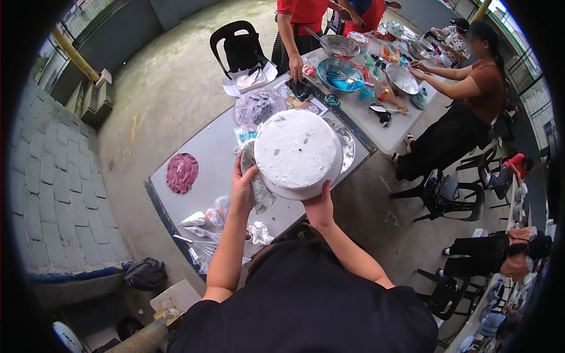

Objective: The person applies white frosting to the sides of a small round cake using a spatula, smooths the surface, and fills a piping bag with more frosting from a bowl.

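Note:
A round white-frosted cake [297, 147] on a pale base is held up over the grey table [170, 147]. My left hand [241, 183] grips it from the left, with a greyish cloth [261, 193] bunched between hand and cake. At the near right edge, my right hand [319, 206] supports the base, thumb on the rim and fingers hidden beneath. Small grey specks and rough patches mark the frosting. Just beyond the cake lies a grey-purple cloth-like mound [259, 107]. A silvery foil-like round [347, 150] shows partly behind the cake's right side.
A crumpled maroon cloth [182, 172] lies left, plastic bags [218, 212] and whisk-like tools [203, 250] nearer. Another table holds a blue-smeared bowl with a whisk [340, 75]. Co-workers stand beyond it and at right. Black chairs [441, 194] stand right; a black bag [145, 274] sits lower left.

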`<state>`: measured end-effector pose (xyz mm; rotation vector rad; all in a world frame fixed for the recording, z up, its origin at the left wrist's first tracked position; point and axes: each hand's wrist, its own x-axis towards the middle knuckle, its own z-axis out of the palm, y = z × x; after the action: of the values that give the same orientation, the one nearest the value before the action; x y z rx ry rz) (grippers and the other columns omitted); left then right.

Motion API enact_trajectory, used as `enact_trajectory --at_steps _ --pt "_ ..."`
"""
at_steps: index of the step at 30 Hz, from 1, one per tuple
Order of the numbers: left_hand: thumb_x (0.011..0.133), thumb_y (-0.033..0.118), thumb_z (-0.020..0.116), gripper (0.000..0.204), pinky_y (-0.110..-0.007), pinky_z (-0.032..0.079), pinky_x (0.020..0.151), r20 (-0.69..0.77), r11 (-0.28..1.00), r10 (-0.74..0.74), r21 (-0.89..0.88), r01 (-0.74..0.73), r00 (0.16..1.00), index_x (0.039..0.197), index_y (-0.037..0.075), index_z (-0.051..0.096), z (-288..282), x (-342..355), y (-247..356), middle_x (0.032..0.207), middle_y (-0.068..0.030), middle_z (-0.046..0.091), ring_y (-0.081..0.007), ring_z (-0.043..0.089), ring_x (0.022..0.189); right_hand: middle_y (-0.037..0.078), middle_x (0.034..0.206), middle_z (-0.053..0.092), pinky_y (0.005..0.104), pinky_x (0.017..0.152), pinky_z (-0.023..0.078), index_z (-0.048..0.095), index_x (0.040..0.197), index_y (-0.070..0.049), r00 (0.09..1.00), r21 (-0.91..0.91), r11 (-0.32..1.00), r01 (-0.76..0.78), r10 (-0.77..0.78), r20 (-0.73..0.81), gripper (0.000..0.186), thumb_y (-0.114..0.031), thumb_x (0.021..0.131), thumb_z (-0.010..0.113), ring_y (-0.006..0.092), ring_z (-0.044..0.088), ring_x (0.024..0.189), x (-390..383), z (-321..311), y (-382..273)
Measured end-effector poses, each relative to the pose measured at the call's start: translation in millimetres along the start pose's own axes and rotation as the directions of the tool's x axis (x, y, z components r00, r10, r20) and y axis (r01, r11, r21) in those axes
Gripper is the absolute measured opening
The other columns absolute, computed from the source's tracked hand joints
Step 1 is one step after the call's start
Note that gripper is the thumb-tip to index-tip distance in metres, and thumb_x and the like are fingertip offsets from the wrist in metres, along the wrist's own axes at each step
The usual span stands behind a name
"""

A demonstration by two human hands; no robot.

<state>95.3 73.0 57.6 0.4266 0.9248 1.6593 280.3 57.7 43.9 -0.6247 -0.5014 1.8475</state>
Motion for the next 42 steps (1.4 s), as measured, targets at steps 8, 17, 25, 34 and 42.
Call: enact_trajectory --at_steps 8,17,25,34,42 --pt "0.073 0.0 0.054 0.05 -0.027 0.048 0.077 0.169 0.916 -0.268 0.351 0.196 0.949 0.122 0.001 0.045 -2.9 24.9 36.7 0.105 -0.0101 0.057 -0.0166 0.058 0.092 0.018 0.13 0.041 0.0394 0.1 0.033 0.03 0.132 0.0 0.985 0.131 0.976 -0.172 0.175 -0.006 0.076 -0.061 0.087 0.023 0.0289 0.042 0.119 16.3 -11.2 -64.8" --pt "0.079 0.007 0.055 0.038 -0.028 0.046 0.072 0.135 0.481 -0.166 0.876 -0.039 0.977 0.114 0.021 0.058 0.5 9.3 12.7 0.101 -0.0069 0.06 -0.0147 0.058 0.083 0.013 0.132 0.04 0.0369 0.101 0.032 0.031 0.132 -0.002 0.964 -0.003 1.0 -0.02 0.019 -0.267 0.055 -0.043 0.095 0.023 0.0259 0.04 0.12 31.0 -33.3 -48.9" --pt "0.072 0.001 0.05 0.046 -0.041 0.045 0.065 0.291 -0.063 0.089 0.956 -0.287 0.953 0.112 0.022 0.058 13.0 -33.8 -0.4 0.08 -0.0131 0.053 -0.0323 0.056 0.073 0.008 0.135 0.035 0.0369 0.102 0.029 0.029 0.133 -0.006 0.941 0.05 0.994 0.102 -0.08 -0.33 0.055 -0.044 0.095 0.023 0.024 0.035 0.124 39.7 -19.1 -38.3" --pt "0.073 0.0 0.052 0.045 -0.034 0.046 0.075 0.328 0.374 -0.038 0.881 -0.291 0.944 0.114 0.019 0.057 12.1 -47.1 -23.7 0.094 -0.013 0.057 -0.0256 0.058 0.086 0.008 0.135 0.035 0.037 0.105 0.024 0.03 0.133 -0.005 0.872 0.045 0.966 0.256 -0.211 -0.441 0.056 -0.045 0.094 0.024 0.0235 0.031 0.126 49.6 -20.9 -18.5" --pt "0.076 -0.007 0.05 0.038 -0.02 0.039 0.082 0.264 0.835 -0.176 0.55 0.002 0.949 0.111 0.004 0.056 -1.0 -17.8 4.0 0.101 -0.0008 0.057 -0.0075 0.051 0.092 0.006 0.135 0.036 0.0356 0.103 0.025 0.032 0.132 -0.007 0.952 0.175 0.969 0.173 -0.118 -0.284 0.049 -0.036 0.093 0.027 0.0211 0.032 0.124 48.6 -28.3 -18.4"
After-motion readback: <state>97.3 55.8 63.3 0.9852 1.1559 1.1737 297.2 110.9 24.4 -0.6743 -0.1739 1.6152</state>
